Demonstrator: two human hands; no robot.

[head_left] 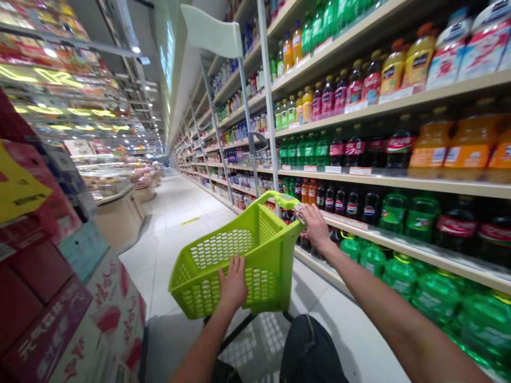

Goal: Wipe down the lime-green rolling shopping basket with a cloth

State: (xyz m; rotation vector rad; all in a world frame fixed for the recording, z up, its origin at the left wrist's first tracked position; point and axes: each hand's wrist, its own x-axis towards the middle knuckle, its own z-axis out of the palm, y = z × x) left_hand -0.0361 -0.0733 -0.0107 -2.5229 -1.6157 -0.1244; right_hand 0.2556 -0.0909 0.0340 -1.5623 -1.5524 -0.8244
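A bright green plastic shopping cart [271, 266] with perforated sides stands in front of me, its basket pointing left. My left hand [233, 282] lies against the cart's near side, fingers stretched out and pointing up toward the rim. The fingers of my right hand [315, 226] are wrapped around the near end of the cart handle [285, 200]. A small whitish patch shows by those fingers; I cannot make out what it is. The part of the basket floor that shows through the opening holds nothing visible.
Tall drink shelves [383, 183] with rows of bottles run along the right. Large green bottles [403, 276] stand at the bottom right. Stacked cartons [107, 298] border the left. A tiled aisle [167, 213] leads ahead past display counters [120, 213].
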